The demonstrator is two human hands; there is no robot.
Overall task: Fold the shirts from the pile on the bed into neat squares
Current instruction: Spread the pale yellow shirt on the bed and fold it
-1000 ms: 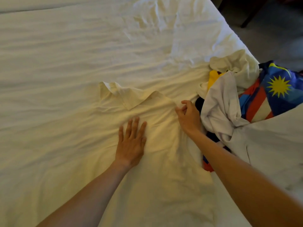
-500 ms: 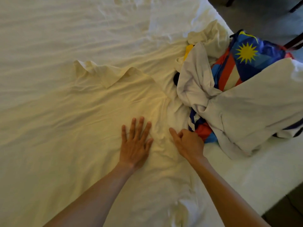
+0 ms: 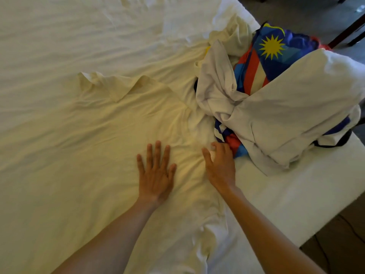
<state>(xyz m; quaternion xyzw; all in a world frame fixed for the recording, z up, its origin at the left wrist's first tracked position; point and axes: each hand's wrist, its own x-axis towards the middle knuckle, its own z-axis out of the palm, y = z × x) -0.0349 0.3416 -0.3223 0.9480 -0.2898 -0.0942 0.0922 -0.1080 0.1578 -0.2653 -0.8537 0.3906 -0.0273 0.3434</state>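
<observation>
left hand (image 3: 156, 175): unchanged, flat, fingers spread on cream shirt (image 3: 118, 135)
right hand (image 3: 221, 167): uncurled since earlier, now flat (fingertips blurred)
pile (image 3: 276, 107): partly cut off

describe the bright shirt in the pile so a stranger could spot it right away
Start at the white bed and go to the heap of shirts on its right edge. Among the white ones, the blue shirt stands apart by its yellow sunburst and red and white stripes.
</observation>
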